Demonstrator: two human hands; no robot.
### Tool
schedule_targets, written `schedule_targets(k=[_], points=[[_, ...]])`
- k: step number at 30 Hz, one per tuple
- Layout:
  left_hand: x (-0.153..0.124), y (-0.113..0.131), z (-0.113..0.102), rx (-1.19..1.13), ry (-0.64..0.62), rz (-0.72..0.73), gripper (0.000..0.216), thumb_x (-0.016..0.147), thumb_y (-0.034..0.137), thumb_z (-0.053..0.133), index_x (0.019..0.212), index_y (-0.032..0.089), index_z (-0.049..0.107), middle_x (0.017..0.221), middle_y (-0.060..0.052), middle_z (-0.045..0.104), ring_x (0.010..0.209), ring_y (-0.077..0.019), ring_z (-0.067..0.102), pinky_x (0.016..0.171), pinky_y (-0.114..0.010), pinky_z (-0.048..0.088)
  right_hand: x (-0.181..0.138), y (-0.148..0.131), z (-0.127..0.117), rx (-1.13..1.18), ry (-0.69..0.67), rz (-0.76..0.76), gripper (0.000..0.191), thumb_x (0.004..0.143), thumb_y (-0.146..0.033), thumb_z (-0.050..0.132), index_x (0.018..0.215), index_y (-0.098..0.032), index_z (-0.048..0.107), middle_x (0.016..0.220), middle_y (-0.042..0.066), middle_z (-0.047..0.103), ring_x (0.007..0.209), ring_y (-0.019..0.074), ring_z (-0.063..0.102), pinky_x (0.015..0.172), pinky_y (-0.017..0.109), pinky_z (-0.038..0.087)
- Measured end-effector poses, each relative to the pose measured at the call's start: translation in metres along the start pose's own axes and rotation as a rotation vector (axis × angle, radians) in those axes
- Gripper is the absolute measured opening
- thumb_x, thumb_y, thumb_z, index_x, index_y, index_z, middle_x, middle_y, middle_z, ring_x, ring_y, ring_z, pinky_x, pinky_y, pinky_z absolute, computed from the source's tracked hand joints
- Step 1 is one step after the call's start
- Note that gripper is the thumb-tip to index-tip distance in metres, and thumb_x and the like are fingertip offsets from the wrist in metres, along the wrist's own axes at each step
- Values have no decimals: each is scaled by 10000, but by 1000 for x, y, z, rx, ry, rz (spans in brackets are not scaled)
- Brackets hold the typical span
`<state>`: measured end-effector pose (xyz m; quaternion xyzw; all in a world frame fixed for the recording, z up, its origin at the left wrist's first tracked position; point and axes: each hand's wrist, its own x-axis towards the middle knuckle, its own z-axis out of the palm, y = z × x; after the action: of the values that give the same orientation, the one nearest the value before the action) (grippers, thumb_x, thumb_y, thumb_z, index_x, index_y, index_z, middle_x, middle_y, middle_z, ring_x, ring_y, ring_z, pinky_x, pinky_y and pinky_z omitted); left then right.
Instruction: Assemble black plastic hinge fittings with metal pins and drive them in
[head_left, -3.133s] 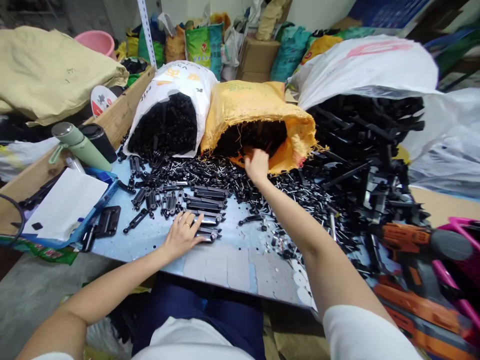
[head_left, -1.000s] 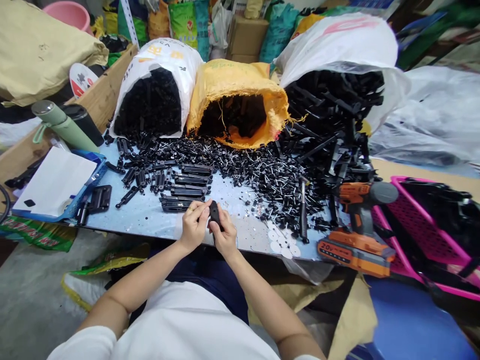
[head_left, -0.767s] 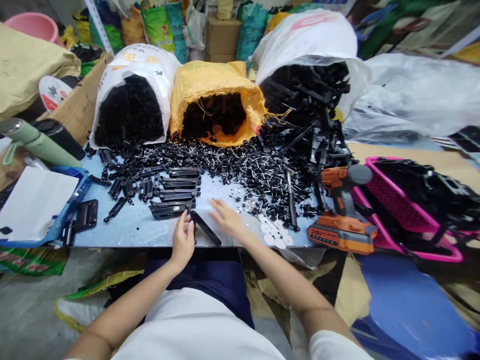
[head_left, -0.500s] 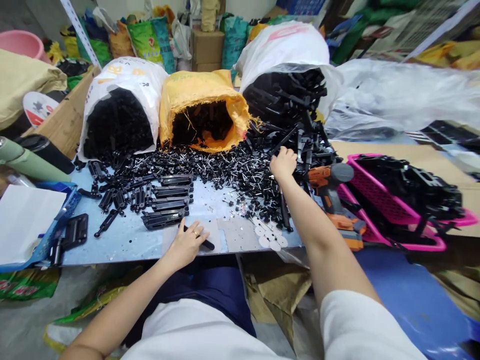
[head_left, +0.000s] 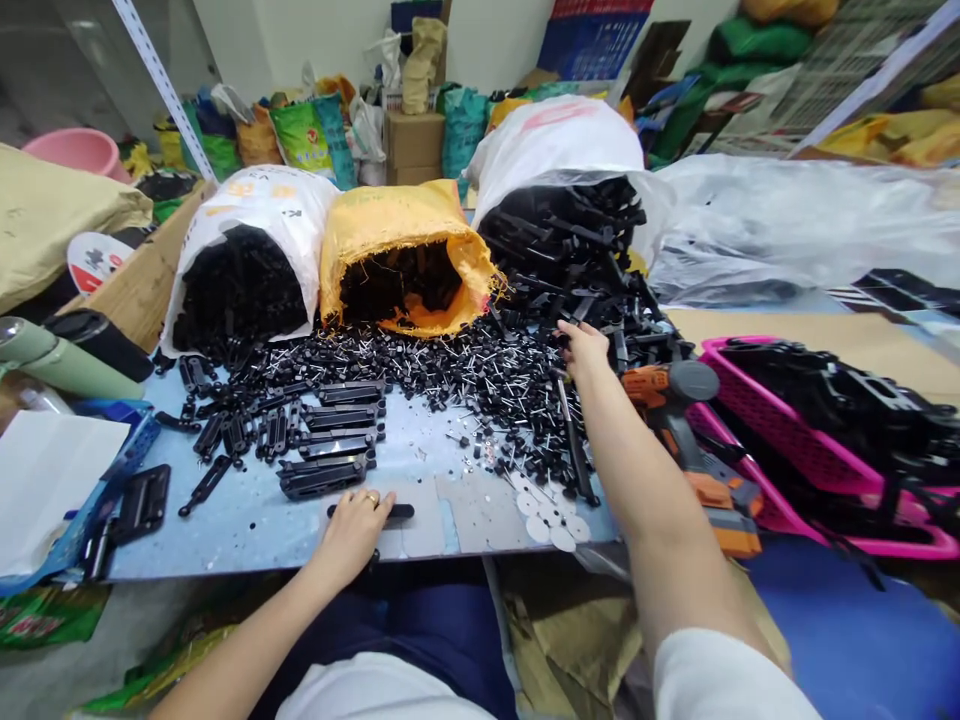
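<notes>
My left hand (head_left: 354, 532) lies at the front edge of the blue work table with its fingers closed over a narrow black plastic bar (head_left: 401, 511), whose two ends stick out on either side. Just beyond it, several long black plastic arms (head_left: 328, 478) lie stacked in a row. My right hand (head_left: 587, 348) reaches into the heap of long black plastic parts (head_left: 592, 300), fingers stretched out and apart from the thumb; nothing shows clearly between them. Beside that hand is a pile of small black-headed screws (head_left: 487, 375). A long black rod (head_left: 574, 440) lies below the right wrist.
An orange cordless drill (head_left: 664, 390) stands right of my right forearm, next to a pink basket (head_left: 787, 425) of black parts. White sacks (head_left: 259, 190) (head_left: 555, 140) and a yellow sack (head_left: 397, 215) lie open behind the piles. White discs (head_left: 551, 515) sit near the front edge.
The view has tilted up. My left hand has closed over the black bar, which now lies more level. My right hand has shifted slightly rightward within the heap.
</notes>
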<state>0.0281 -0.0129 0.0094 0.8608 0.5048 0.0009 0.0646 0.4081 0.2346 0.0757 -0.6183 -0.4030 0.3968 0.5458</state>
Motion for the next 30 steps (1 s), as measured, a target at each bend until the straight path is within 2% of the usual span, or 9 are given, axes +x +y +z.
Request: schedule_targets(k=[2,4,6,9,12,15,20,24,30], points=[[4,0,0,-44,7,17,385,878,230,493,1261,209,459,1031,-89,583,996,-234,530,831,-361,408,-40,14,12,-3,-55,53,245,721,-359,637,812,-198,477,558,-57,498,462,76,471,421,186,388],[9,0,1,-82,-7,62,352,887,271,495,1231,196,474,1029,-82,586,992,-222,528,847,-352,405,-93,29,22,-81,-333,90,298,727,-423,633,801,-190,463,546,-65,486,450,81,468,435,204,397],[13,-1,1,-114,-26,84,291,900,256,470,1178,177,508,997,-79,596,965,-210,537,851,-344,405,-150,41,27,-266,-624,14,312,781,-478,579,825,-190,467,577,-49,509,470,96,483,472,228,402],[17,-7,3,-175,-46,70,276,912,262,436,1158,167,519,1021,-84,594,986,-212,532,855,-337,410,-221,49,28,-666,-902,-366,300,848,-464,528,989,-200,517,774,22,609,651,150,569,633,289,421],[16,-12,1,-227,-63,83,296,919,288,406,1171,170,508,1063,-82,584,1015,-216,518,873,-344,407,-257,56,29,-977,-1041,-734,285,916,-417,438,1053,-187,535,887,71,623,780,186,581,723,317,379],[14,-12,-4,-236,-82,94,308,925,281,370,1185,173,496,1076,-83,577,1026,-221,511,882,-359,398,-267,68,36,-1199,-1042,-840,261,931,-389,416,958,-161,539,870,78,617,751,181,575,661,290,344],[13,-4,-12,-232,-92,93,359,915,387,376,1210,202,462,1112,-84,556,1063,-237,497,894,-389,385,-268,79,51,-1338,-1036,-821,352,939,-490,340,1003,-192,516,850,44,616,720,161,586,557,260,257],[11,-4,-9,-247,-35,118,642,706,640,581,1143,184,462,1062,-95,568,996,-273,529,862,-404,408,-275,64,56,-1404,-959,-846,393,954,-500,261,1023,-211,517,852,48,609,717,163,580,571,270,235],[3,-14,-1,-323,113,112,546,720,518,624,1111,188,436,1017,-85,586,921,-248,583,768,-349,459,-288,35,59,-1462,-837,-989,286,972,-378,306,1092,-217,509,855,62,604,738,162,563,618,298,243]])
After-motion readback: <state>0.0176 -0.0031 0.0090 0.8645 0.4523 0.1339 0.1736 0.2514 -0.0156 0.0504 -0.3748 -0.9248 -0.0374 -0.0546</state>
